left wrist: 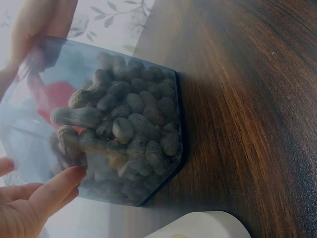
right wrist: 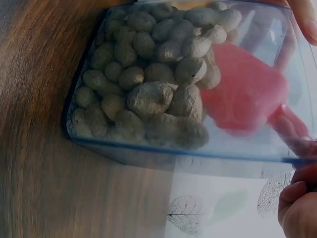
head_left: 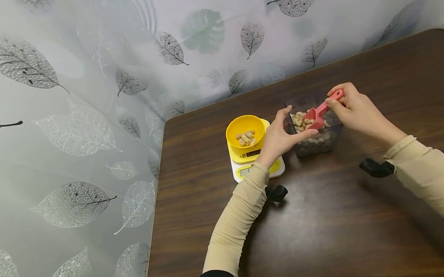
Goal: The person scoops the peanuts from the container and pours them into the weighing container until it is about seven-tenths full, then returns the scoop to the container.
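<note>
In the head view my right hand (head_left: 357, 111) grips the handle of a pink scoop (head_left: 317, 118). The scoop's bowl is down among unshelled peanuts (right wrist: 151, 96) inside a clear plastic box (head_left: 328, 145). My left hand (head_left: 277, 140) rests against the box's left side, thumb stretched along the front rim. In the left wrist view its fingertips (left wrist: 74, 173) touch the clear wall. Just left of the box stands a yellow and white kitchen scale (head_left: 239, 164). On it sits a yellow bowl (head_left: 240, 123) with several peanuts. My left forearm hides part of the scale's front.
The dark wooden table (head_left: 320, 233) meets a leaf-patterned wall covering (head_left: 211, 45) at its back and left edges. A black wrist mount sticks out from each sleeve, the left one (head_left: 276, 193) close to the scale's front corner.
</note>
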Action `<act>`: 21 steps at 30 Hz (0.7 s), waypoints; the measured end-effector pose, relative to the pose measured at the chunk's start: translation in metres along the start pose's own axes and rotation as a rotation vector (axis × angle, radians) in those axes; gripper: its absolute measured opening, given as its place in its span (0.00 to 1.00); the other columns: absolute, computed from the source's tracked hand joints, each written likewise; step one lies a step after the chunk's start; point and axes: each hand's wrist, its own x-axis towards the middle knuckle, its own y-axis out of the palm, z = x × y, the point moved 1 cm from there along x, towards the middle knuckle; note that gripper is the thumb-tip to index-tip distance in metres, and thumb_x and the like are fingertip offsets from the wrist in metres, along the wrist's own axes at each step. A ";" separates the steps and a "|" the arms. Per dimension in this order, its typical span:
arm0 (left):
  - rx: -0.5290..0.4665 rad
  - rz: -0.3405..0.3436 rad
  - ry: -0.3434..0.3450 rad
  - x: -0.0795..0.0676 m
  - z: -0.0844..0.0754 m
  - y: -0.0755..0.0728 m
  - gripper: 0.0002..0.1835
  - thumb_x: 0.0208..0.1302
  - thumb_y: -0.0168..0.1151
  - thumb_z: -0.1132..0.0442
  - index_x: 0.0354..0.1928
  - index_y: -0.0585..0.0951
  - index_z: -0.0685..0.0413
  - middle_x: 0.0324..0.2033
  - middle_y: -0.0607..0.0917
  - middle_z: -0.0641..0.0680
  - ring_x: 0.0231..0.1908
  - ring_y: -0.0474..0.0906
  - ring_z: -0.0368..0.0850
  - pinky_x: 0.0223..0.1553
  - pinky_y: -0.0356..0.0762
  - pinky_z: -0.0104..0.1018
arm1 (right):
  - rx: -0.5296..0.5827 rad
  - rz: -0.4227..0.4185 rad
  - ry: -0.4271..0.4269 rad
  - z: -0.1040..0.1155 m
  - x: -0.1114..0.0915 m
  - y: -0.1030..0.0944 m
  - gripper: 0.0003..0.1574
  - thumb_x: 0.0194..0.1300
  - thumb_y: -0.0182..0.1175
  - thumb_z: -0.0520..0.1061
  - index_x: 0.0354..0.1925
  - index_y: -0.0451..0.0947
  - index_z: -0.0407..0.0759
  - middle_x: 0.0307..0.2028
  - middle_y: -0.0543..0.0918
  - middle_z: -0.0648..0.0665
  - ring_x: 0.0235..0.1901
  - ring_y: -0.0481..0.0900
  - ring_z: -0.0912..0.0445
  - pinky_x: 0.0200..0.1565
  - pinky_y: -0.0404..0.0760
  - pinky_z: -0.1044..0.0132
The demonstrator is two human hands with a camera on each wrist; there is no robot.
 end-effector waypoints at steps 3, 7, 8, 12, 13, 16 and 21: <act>-0.010 -0.004 0.002 0.000 0.001 0.001 0.46 0.47 0.68 0.38 0.68 0.58 0.31 0.66 0.66 0.42 0.57 0.73 0.42 0.51 0.77 0.34 | 0.018 0.014 0.015 -0.004 -0.001 -0.002 0.29 0.71 0.43 0.54 0.58 0.57 0.34 0.29 0.73 0.35 0.15 0.60 0.55 0.18 0.60 0.64; -0.006 -0.002 0.008 0.001 0.002 0.001 0.46 0.47 0.68 0.38 0.68 0.58 0.31 0.66 0.67 0.43 0.57 0.74 0.42 0.51 0.77 0.34 | 0.050 0.036 0.031 -0.012 -0.003 -0.004 0.27 0.71 0.44 0.54 0.58 0.57 0.36 0.23 0.69 0.40 0.14 0.59 0.56 0.18 0.60 0.63; -0.003 0.000 0.008 0.000 0.002 0.001 0.46 0.47 0.68 0.38 0.68 0.58 0.32 0.66 0.67 0.43 0.57 0.74 0.42 0.51 0.77 0.34 | 0.056 0.042 0.030 -0.014 -0.003 -0.004 0.26 0.71 0.45 0.53 0.57 0.58 0.37 0.20 0.67 0.42 0.13 0.59 0.56 0.17 0.59 0.63; -0.002 0.008 0.006 0.000 0.001 0.000 0.46 0.46 0.69 0.38 0.68 0.59 0.33 0.66 0.68 0.43 0.57 0.74 0.42 0.52 0.77 0.34 | 0.084 0.041 0.019 -0.017 -0.003 -0.003 0.22 0.71 0.47 0.51 0.56 0.58 0.40 0.14 0.61 0.47 0.11 0.57 0.58 0.15 0.57 0.62; 0.000 0.007 0.005 0.000 0.001 0.000 0.46 0.46 0.68 0.38 0.68 0.59 0.32 0.66 0.68 0.43 0.57 0.74 0.41 0.52 0.76 0.34 | 0.087 0.031 0.021 -0.018 -0.003 -0.003 0.22 0.71 0.47 0.51 0.55 0.59 0.40 0.15 0.62 0.48 0.11 0.57 0.58 0.15 0.57 0.62; 0.002 0.001 0.004 0.000 0.001 0.000 0.46 0.47 0.68 0.38 0.67 0.58 0.29 0.66 0.67 0.43 0.57 0.73 0.40 0.52 0.76 0.34 | 0.098 0.004 0.041 -0.016 -0.002 -0.002 0.23 0.70 0.48 0.53 0.55 0.60 0.40 0.16 0.63 0.48 0.12 0.58 0.58 0.16 0.57 0.62; 0.008 -0.003 -0.002 0.000 0.001 0.000 0.45 0.47 0.68 0.38 0.68 0.58 0.29 0.66 0.67 0.43 0.57 0.73 0.40 0.52 0.76 0.34 | 0.072 -0.023 0.077 -0.013 0.001 -0.002 0.28 0.70 0.47 0.57 0.55 0.61 0.37 0.17 0.65 0.47 0.13 0.59 0.57 0.16 0.58 0.62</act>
